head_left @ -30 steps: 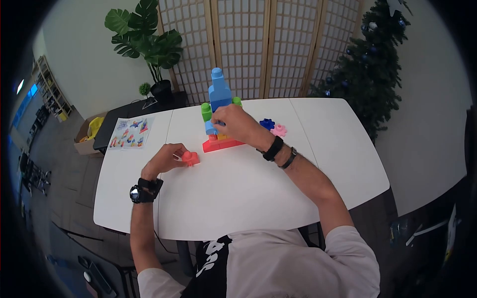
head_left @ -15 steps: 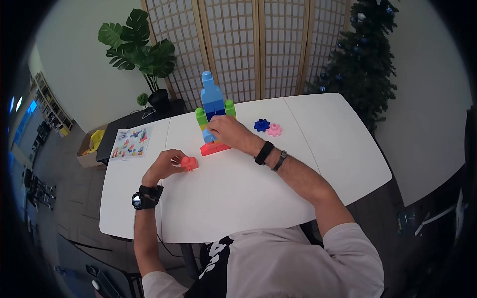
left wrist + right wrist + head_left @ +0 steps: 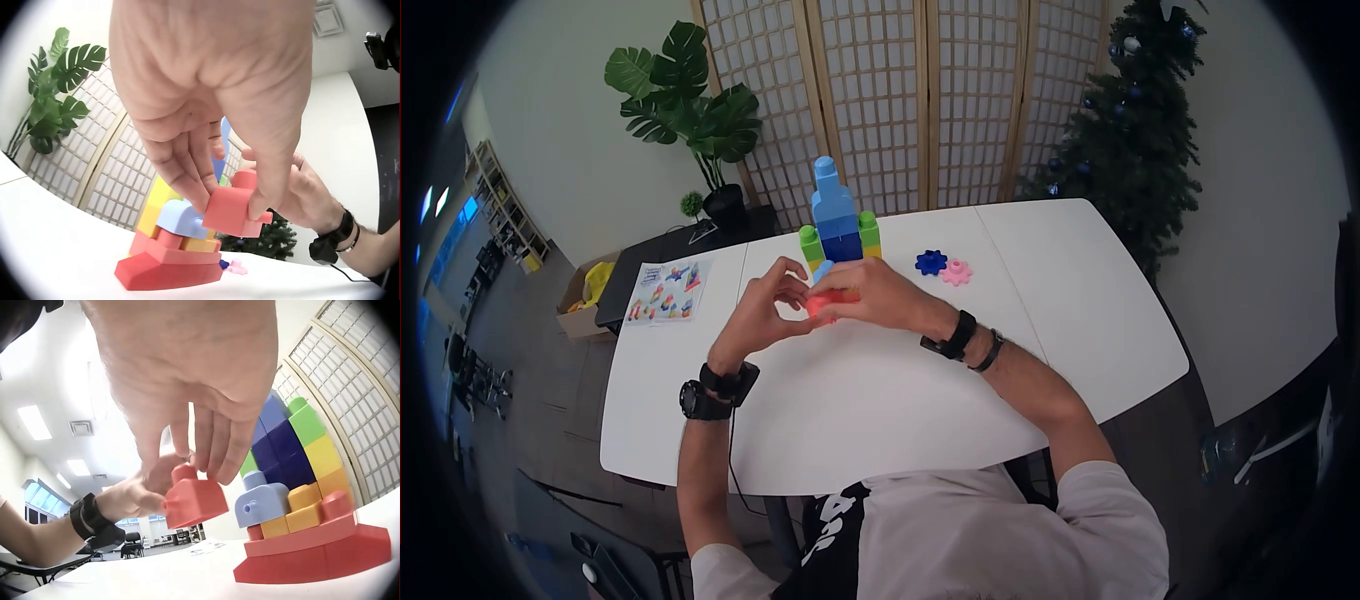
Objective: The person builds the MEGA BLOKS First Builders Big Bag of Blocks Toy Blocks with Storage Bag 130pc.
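Observation:
A red toy building block (image 3: 228, 212), with a round stud and a small peg on its side, is pinched between the thumb and fingers of my left hand (image 3: 758, 312). My right hand (image 3: 885, 295) meets it from the other side, its fingertips right at the block's upper edge; I cannot tell whether they grip it. Just behind stands a tower of blocks (image 3: 834, 205): blue at the top, green and yellow at the sides, on a curved red base (image 3: 319, 556). A light blue pegged block (image 3: 265, 503) sits low on its front, close to the red block.
A dark blue gear (image 3: 930, 262) and a pink gear (image 3: 957, 272) lie right of the tower on the white table (image 3: 930, 420). A picture sheet (image 3: 665, 290) lies at the left. Beyond the table are a plant (image 3: 680, 75) and a folding screen (image 3: 890, 100).
My left hand has carried the red block rightward to the tower's front. My right hand has come away from the light blue block and down to the red one.

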Tool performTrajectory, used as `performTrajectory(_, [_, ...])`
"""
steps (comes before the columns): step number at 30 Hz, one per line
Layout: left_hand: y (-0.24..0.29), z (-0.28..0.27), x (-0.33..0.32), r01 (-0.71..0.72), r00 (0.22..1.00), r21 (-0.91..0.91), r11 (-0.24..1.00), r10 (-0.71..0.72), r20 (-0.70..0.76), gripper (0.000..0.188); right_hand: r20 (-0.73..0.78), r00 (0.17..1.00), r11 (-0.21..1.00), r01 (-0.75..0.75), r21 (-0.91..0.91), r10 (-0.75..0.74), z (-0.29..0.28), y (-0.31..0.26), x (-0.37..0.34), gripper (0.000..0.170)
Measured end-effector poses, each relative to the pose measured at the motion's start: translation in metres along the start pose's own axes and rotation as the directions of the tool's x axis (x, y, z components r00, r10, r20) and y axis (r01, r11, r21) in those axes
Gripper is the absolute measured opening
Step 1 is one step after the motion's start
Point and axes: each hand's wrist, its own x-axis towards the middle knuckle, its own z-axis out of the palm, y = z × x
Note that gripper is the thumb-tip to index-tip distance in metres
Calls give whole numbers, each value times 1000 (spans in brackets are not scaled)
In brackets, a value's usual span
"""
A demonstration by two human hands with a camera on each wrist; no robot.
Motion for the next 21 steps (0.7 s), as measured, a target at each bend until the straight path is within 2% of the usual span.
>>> performTrajectory(3, [12, 5, 12, -49, 995, 23, 999, 51, -86, 61, 50, 997, 994, -45, -98, 50, -21, 6, 7, 31])
performTrajectory(4, [15, 3, 14, -123, 982, 35, 992, 127, -138, 57, -73, 997, 997, -44, -65, 39, -29, 5, 9, 29])
performTrajectory(5, [13, 1, 17, -120, 982, 33, 992, 124, -143, 57, -195, 980, 999, -39, -32, 31, -38, 5, 10, 26])
performTrajectory(7, [0, 0, 25, -123, 912, 48, 991, 132, -389, 52, -216, 975, 993, -70, -96, 48, -55, 12, 11, 24])
performTrajectory(8, [-13, -4, 29, -47, 920, -7, 999, 41, -389, 66, -243, 968, 982, -102, -159, 61, -58, 15, 9, 23])
performTrajectory(9, [-25, 0, 32, -47, 920, -8, 999, 41, -390, 66, -242, 968, 982, -101, -159, 60, -57, 19, 7, 23])
performTrajectory(11, [-40, 5, 39, 27, 937, 21, 999, -18, -349, 93, -226, 967, 957, -170, -235, 116, -53, 33, 4, 20])
performTrajectory(12, [-53, 7, 42, 66, 971, -15, 998, -68, -227, 116, -226, 968, 957, -165, -237, 111, -48, 39, 3, 20])
performTrajectory(13, [-62, 13, 44, 63, 986, -4, 998, -63, -155, 119, -210, 970, 951, -176, -254, 123, -40, 45, 1, 18])
performTrajectory(15, [-76, 24, 48, 89, 995, -29, 996, -90, -33, 111, -193, 972, 945, -184, -270, 134, -29, 57, -1, 17])
performTrajectory(16, [-79, 30, 50, 91, 995, -30, 995, -91, -33, 111, -193, 979, 945, -128, -300, 72, -24, 60, -2, 14])
performTrajectory(17, [-82, 37, 51, 110, 993, -126, 986, -114, -23, 105, -191, 982, 941, -77, -329, 13, -20, 64, -4, 12])
performTrajectory(18, [-84, 43, 52, 130, 991, -223, 966, -136, -9, 100, -191, 981, 941, -85, -327, 22, -19, 69, -6, 12])
performTrajectory(20, [-88, 47, 52, 118, 992, -252, 961, -126, -17, 94, -175, 979, 890, 16, -456, -107, -18, 71, -8, 10])
performTrajectory(21, [-89, 49, 51, 101, 993, -272, 957, -114, -31, 88, -178, 979, 890, 8, -455, -100, -18, 71, -11, 10])
